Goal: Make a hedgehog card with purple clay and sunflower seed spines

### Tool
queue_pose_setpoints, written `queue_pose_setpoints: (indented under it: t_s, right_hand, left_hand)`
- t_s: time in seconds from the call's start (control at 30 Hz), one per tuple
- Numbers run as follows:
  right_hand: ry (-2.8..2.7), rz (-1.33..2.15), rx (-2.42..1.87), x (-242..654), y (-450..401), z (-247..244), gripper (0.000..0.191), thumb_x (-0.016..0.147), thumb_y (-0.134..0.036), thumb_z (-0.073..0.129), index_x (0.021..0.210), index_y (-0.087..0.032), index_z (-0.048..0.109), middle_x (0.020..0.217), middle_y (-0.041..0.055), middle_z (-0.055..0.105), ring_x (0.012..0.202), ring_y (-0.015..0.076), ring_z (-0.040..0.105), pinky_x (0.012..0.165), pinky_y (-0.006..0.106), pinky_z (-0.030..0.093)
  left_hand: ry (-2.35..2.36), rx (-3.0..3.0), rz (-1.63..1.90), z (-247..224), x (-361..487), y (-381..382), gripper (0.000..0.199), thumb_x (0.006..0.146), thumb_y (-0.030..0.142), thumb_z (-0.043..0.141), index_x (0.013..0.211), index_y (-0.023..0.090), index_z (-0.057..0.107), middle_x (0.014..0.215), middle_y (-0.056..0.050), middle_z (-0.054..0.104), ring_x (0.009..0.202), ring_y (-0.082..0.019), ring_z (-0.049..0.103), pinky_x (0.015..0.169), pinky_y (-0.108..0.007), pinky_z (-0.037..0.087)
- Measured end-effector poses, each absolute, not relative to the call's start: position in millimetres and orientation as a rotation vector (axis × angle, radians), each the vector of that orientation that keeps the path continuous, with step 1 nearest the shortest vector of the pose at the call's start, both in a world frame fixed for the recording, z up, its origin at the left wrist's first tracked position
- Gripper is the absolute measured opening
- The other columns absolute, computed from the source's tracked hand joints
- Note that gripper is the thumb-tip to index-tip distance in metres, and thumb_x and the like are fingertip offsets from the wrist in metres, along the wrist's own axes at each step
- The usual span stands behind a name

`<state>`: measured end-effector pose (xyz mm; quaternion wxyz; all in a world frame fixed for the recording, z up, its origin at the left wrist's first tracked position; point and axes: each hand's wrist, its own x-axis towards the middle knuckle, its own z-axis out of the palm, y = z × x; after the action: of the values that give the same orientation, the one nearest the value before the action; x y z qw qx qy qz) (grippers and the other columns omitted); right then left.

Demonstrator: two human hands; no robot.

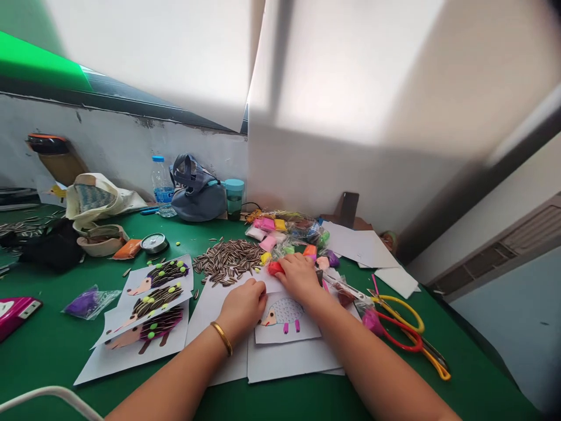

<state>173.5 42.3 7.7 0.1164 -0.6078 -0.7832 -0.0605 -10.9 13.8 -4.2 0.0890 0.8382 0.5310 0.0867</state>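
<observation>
My right hand (300,278) presses its fingertips onto a lump of red modelling clay (276,268) at the edge of the clay packets (284,234). My left hand (243,307), with a gold bangle (221,338) on the wrist, lies flat on white paper (219,316). Between my hands is a paper hedgehog (283,318) with a dotted body and pink feet. A pile of striped sunflower seeds (228,261) lies beyond my left hand. Further left are several hedgehog pictures (153,304) covered with seeds and green dots.
Scissors with yellow and red handles (403,330) lie at the right. White sheets (363,248) lie behind them. A water bottle (162,186), blue bag (197,190) and teal cup (234,199) stand by the wall (197,143). The green table (44,351) has a raised edge at the back.
</observation>
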Motion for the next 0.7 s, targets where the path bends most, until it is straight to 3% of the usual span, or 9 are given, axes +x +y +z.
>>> queue_pose_setpoints:
  t_s: [0.1,0.27,0.4,0.5,0.6,0.7]
  right_hand:
    - [-2.281,-0.199,-1.807,172.9,41.0,3.2,0.027,0.093,-0.044,0.051,0.103,-0.023,0.065,0.109,0.0097,0.067,0.105,0.0275,0.05,0.088,0.041,0.031]
    - [-2.261,-0.164,-1.763,181.7,32.3,1.4,0.035,0.095,-0.045,0.047,0.119,-0.025,0.061,0.122,0.009,0.063,0.112,0.0262,0.049,0.093,0.04,0.03]
    - [-2.182,-0.123,-1.865,215.4,45.6,14.8,0.035,0.096,-0.027,0.043,0.127,-0.027,0.059,0.129,0.0068,0.06,0.117,0.0245,0.047,0.095,0.037,0.032]
    - [-2.158,-0.105,-1.954,254.3,68.1,25.5,0.044,0.086,-0.011,0.048,0.127,-0.024,0.061,0.128,0.009,0.06,0.116,0.0285,0.047,0.09,0.038,0.035]
    - [-2.302,-0.005,-1.924,281.3,89.7,27.7,0.058,0.072,-0.006,0.062,0.124,-0.031,0.063,0.124,0.0034,0.062,0.11,0.0253,0.051,0.084,0.03,0.038]
    - [-2.398,0.05,-1.876,286.4,103.8,23.0,0.052,0.072,-0.008,0.064,0.118,-0.031,0.067,0.117,0.0032,0.063,0.104,0.0218,0.054,0.082,0.026,0.038]
  left_hand:
    - [1.584,2.488,0.27,-4.7,-10.9,13.9,0.019,0.092,0.029,0.043,0.09,0.022,0.06,0.092,-0.006,0.062,0.082,-0.019,0.061,0.066,-0.03,0.039]
    - [1.574,2.509,0.282,-5.2,-11.2,13.8,0.018,0.092,0.03,0.044,0.09,0.022,0.06,0.091,-0.005,0.062,0.08,-0.02,0.061,0.065,-0.03,0.039]
    - [1.575,2.493,0.278,-5.3,-11.7,13.5,0.017,0.091,0.03,0.045,0.09,0.022,0.06,0.092,-0.005,0.062,0.081,-0.019,0.061,0.066,-0.03,0.038]
    - [1.569,2.491,0.287,-6.1,-11.8,13.6,0.017,0.091,0.029,0.045,0.091,0.022,0.06,0.092,-0.005,0.062,0.081,-0.019,0.061,0.065,-0.03,0.038]
    - [1.577,2.495,0.294,-7.5,-11.5,14.0,0.017,0.092,0.029,0.045,0.09,0.022,0.06,0.092,-0.004,0.062,0.08,-0.019,0.061,0.065,-0.03,0.037]
    - [1.584,2.494,0.284,-8.9,-10.9,14.8,0.016,0.092,0.03,0.045,0.091,0.022,0.06,0.092,-0.005,0.062,0.08,-0.018,0.061,0.066,-0.029,0.037]
